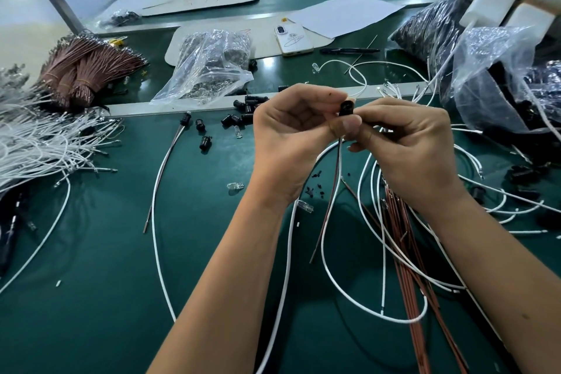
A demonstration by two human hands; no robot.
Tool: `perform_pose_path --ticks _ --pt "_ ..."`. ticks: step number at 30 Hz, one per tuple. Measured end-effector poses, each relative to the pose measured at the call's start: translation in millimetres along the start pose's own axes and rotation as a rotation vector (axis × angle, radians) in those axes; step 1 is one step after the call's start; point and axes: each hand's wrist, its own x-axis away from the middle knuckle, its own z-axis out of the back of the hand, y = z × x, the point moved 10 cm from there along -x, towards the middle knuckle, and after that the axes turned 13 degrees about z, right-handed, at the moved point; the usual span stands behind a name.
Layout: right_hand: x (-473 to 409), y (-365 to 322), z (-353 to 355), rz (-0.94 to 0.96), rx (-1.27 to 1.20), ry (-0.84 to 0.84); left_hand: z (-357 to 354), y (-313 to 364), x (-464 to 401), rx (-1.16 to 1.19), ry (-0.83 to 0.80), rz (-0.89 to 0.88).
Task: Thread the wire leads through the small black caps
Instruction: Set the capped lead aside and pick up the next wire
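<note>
Green tabletop (106, 252) carrying everything. Two forearms reaching in from below, hands meeting raised at centre. Left hand (291, 136) curling, thumb and fingers pinching one black cap (346, 108); right hand (406, 143) pinching same cap from right side. Two wire leads (335, 179), one white, one brown, hanging below cap between both grips. Loose caps (243, 115) lying just beyond left hand, count unclear.
</note>
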Motion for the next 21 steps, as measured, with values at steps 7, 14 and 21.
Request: perform_pose_path --ticks 7,14,21 --pt "-0.4 1.4 -2.8 -0.021 0.061 -0.058 7.0 -8.7 -2.4 0.027 0.066 0.052" --pt "10.3 24.4 -2.2 -0.251 -0.019 -0.022 10.2 -28.8 -4.8 -0.05 0.103 0.209" --pt "16.2 33.4 -7.3 -0.377 -0.133 0.002 15.3 -28.9 -3.7 -0.055 0.138 0.253"
